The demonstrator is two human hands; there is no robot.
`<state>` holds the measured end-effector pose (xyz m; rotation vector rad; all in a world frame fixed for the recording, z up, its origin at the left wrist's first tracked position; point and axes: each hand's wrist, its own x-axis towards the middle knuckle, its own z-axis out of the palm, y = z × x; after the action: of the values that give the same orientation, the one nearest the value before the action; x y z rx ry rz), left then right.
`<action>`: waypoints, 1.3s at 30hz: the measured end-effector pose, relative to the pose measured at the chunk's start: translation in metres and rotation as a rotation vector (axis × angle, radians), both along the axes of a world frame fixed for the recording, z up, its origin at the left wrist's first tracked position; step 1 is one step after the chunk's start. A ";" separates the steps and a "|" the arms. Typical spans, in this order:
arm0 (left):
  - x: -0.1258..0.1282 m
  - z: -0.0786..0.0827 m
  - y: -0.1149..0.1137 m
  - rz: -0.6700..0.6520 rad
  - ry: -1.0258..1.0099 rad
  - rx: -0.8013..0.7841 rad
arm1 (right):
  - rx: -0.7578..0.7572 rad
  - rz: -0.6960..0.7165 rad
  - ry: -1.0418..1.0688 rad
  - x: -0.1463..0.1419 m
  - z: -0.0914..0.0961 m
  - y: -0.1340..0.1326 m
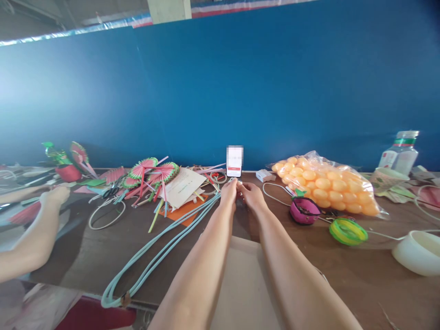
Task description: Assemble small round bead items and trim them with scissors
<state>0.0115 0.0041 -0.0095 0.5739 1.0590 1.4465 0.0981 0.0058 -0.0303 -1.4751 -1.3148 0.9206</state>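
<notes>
Writing first: a phone [234, 161] is leaning upright against the blue wall [275, 91], its screen blurred, only a red band showing low on it. A white sheet [184, 185] is carrying a line of print too small for us to read, and the plastic bottle [400, 153] at far right is wearing a label we are not managing to read either. Containers: a clear bag [326, 183] is lying on the counter [343, 284], bulging with orange balls. A small magenta pot [304, 210] is sitting just left of it, contents not showing. A white bowl [417, 252] is resting near the right edge, and a patterned paper cup [390, 178] is standing by the bottle. We are seeing both arms reaching forward. The left hand [228, 191] and right hand [252, 196] are meeting just below the phone, fingertips pressed together and pinching the far end of a pale blue cord [161, 252]. The cord is trailing in long loops back to the near left edge of the counter. A green-yellow ring [348, 230] is lying right of the hands. Pink-green paper fans [151, 172] and scissors [112, 190] are cluttering the left side, where a co-worker's hand [57, 195] is resting.
</notes>
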 end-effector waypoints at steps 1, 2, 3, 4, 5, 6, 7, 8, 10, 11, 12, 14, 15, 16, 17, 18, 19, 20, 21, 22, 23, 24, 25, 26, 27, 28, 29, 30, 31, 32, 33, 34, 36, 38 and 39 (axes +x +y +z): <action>0.000 0.000 0.000 0.001 -0.002 0.006 | 0.001 -0.001 -0.001 0.000 0.000 0.000; 0.000 -0.001 0.000 0.002 -0.005 0.011 | 0.002 -0.002 -0.002 0.000 0.000 0.000; 0.000 -0.001 0.001 0.003 -0.008 0.015 | 0.005 -0.004 -0.002 0.000 0.000 0.000; 0.001 -0.002 0.002 0.007 -0.011 0.017 | 0.006 -0.007 -0.001 0.000 0.000 0.000; 0.001 -0.003 0.002 0.012 -0.013 0.018 | 0.006 -0.008 0.002 0.000 0.000 0.000; 0.001 -0.003 0.003 0.018 -0.014 0.016 | 0.005 -0.007 0.005 0.000 0.000 0.000; 0.001 -0.004 0.004 0.023 -0.014 0.013 | 0.004 -0.008 0.005 0.000 0.000 0.000; 0.001 -0.004 0.004 0.024 -0.012 0.008 | 0.004 -0.009 0.004 -0.001 0.000 -0.001; 0.001 -0.004 0.005 0.025 -0.006 -0.011 | 0.004 -0.010 0.000 -0.001 0.001 -0.001; 0.001 -0.003 0.005 0.024 -0.001 -0.023 | 0.002 -0.012 0.001 -0.001 0.002 -0.001; 0.001 -0.002 0.004 0.025 0.005 -0.031 | -0.003 -0.014 0.005 -0.001 0.002 -0.001; 0.000 0.000 0.003 0.030 0.015 -0.040 | -0.011 -0.016 0.018 -0.002 0.002 -0.002; 0.000 0.001 0.003 0.034 0.017 -0.041 | -0.013 -0.018 0.026 -0.002 0.002 -0.002; 0.000 0.001 0.003 0.037 0.018 -0.041 | -0.011 -0.018 0.031 -0.003 0.002 -0.002; 0.000 0.002 0.003 0.038 0.019 -0.042 | -0.008 -0.017 0.034 -0.003 0.002 -0.002; 0.001 0.002 0.003 0.039 0.021 -0.044 | -0.002 -0.017 0.033 -0.003 0.002 -0.002; 0.001 0.001 0.003 0.039 0.022 -0.046 | 0.005 -0.020 0.025 -0.003 0.002 -0.002; 0.001 0.001 0.003 0.038 0.023 -0.047 | 0.012 -0.022 0.013 -0.003 0.002 -0.001; 0.001 0.001 0.004 0.037 0.023 -0.047 | 0.019 -0.026 -0.002 -0.003 0.002 -0.001; 0.001 0.000 0.004 0.034 0.021 -0.045 | 0.024 -0.030 -0.018 -0.003 0.002 -0.001; 0.001 -0.001 0.005 0.033 0.017 -0.045 | 0.027 -0.033 -0.031 -0.003 0.003 -0.001; 0.001 -0.002 0.005 0.034 0.013 -0.044 | 0.026 -0.034 -0.041 -0.003 0.003 -0.002; 0.001 -0.003 0.006 0.034 0.010 -0.045 | 0.023 -0.034 -0.048 -0.003 0.003 -0.002; 0.001 -0.004 0.007 0.036 0.009 -0.047 | 0.018 -0.034 -0.053 -0.003 0.003 -0.002; 0.001 -0.005 0.008 0.039 0.010 -0.048 | 0.012 -0.033 -0.058 -0.003 0.003 -0.002; 0.001 -0.006 0.008 0.039 0.011 -0.048 | 0.006 -0.031 -0.063 -0.003 0.003 -0.002; 0.001 -0.006 0.009 0.038 0.012 -0.047 | 0.002 -0.031 -0.066 -0.003 0.003 -0.002; 0.001 -0.007 0.009 0.034 0.013 -0.045 | 0.000 -0.029 -0.068 -0.003 0.003 -0.002; 0.001 -0.007 0.009 0.030 0.013 -0.045 | 0.000 -0.029 -0.070 -0.003 0.002 -0.001; 0.001 -0.007 0.009 0.028 0.014 -0.047 | 0.000 -0.027 -0.072 -0.003 0.002 -0.001; 0.001 -0.007 0.009 0.025 0.016 -0.051 | 0.001 -0.024 -0.074 -0.003 0.001 -0.001; 0.001 -0.007 0.009 0.025 0.018 -0.058 | 0.000 -0.023 -0.077 -0.003 0.001 0.000; 0.000 -0.006 0.009 0.024 0.020 -0.067 | -0.001 -0.023 -0.089 -0.003 -0.001 0.001; 0.000 -0.006 0.008 0.021 0.022 -0.075 | 0.000 -0.028 -0.097 -0.003 -0.002 0.002; 0.000 -0.006 0.008 0.022 0.022 -0.078 | 0.002 -0.032 -0.098 -0.003 -0.002 0.002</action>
<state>0.0117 0.0123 -0.0155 0.5246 1.1368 1.4140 0.0954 0.0078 -0.0322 -1.5520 -1.3586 0.8357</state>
